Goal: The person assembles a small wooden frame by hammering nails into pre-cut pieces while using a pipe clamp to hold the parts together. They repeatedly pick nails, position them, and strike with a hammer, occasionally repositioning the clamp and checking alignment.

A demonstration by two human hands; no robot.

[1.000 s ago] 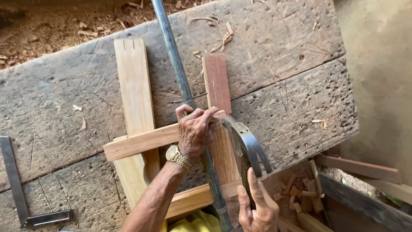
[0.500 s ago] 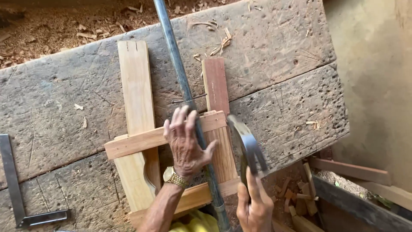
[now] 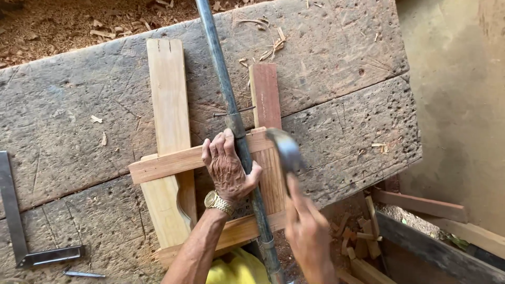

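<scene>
Left hand lies flat, palm down, fingers spread and gripping nothing, pressing on the upper cross rail of a small wooden frame, with the fingers draped against a long grey metal pipe that runs top to bottom across the work. A gold wristwatch sits on that wrist. Right hand is clenched around the handle of a hammer; the head is motion-blurred, poised over the right end of the cross rail where it meets the reddish upright slat.

The frame sits in the middle of a worn plank workbench: a pale shaped upright on the left, the reddish slat on the right, the upper rail across both, and a lower rail near the bench edge. The pipe lies over the frame between the two uprights, just beside the left hand. A thin dark nail or wire crosses the pipe above the hand.

Step in hand, judged from the pose: tapping the right joint of the upper rail tight while the left hand pins the frame. The next move calls for a short, square blow on the rail end, the left hand keeping pressure and fingers clear of the head.

Outward: a steel try square at the bench's left edge, shavings near the top, offcuts on the ground to the right, dirt floor beyond.
</scene>
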